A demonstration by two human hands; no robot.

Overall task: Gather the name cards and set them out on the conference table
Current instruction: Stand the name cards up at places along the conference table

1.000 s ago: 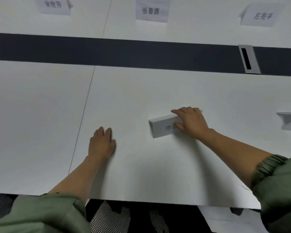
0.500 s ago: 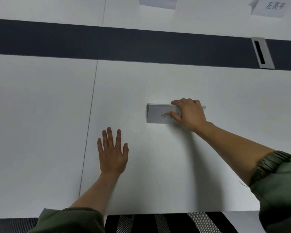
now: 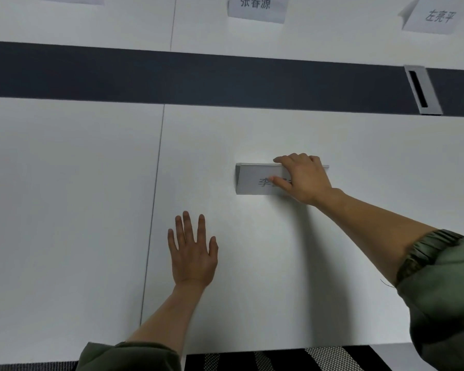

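Right hand (image 3: 307, 180) seemingly pinches the name card (image 3: 253, 179) at its right end, left hand (image 3: 193, 257) flat, empty

White table (image 3: 65, 210), dark stripe (image 3: 198, 73), olive sleeves (image 3: 445, 290)

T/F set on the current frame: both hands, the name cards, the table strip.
1. The right hand pinches the folded name card standing on the white table. True.
2. The left hand holds a card. False: it is spread flat over the table, fingers straight, holding nothing.
3. The 张春源 card stands beyond the dark strip. True.
4. The grey cable slot sits at the strip's left end. False: it is toward the right, near the 左亮平 card.
5. The folded name card is left of the table seam. False: it is right of it.
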